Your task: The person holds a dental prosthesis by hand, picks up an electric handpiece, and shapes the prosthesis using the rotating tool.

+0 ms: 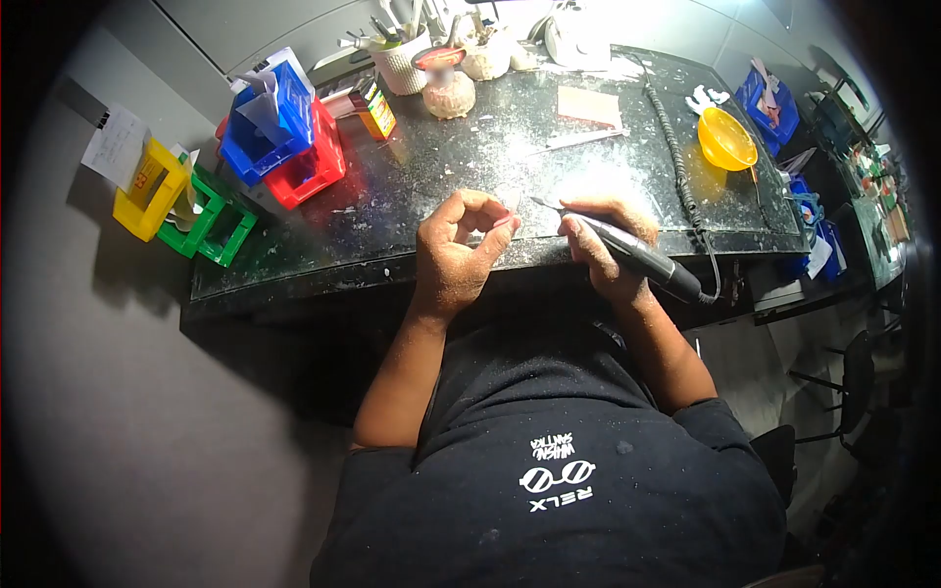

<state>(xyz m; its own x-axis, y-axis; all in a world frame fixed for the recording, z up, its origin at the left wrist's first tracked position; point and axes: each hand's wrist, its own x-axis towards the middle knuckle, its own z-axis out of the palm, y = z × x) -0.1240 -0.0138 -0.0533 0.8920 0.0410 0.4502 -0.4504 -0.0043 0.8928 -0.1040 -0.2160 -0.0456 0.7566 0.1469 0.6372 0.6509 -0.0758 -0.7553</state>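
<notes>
Over the front edge of the dusty black table point(441, 157), my left hand point(461, 250) is raised with thumb and forefinger pinched together. Something small and pale seems to be at those fingertips, too small to name. My right hand point(613, 240) is wrapped round a black handheld rotary tool point(637, 257). Its thin metal tip points left, toward my left fingertips, with a small gap between. A coiled black cord point(676, 157) runs from the tool's rear end up across the table. White dust covers both hands and forearms.
Blue point(265, 132), red point(328, 162), yellow point(152, 201) and green point(230, 235) bins stand at left. A tool cup point(400, 71), a round pot point(449, 95) and a small box point(373, 110) are at the back. An orange bowl point(726, 139) lies right, with a pinkish slab point(588, 104) behind my hands.
</notes>
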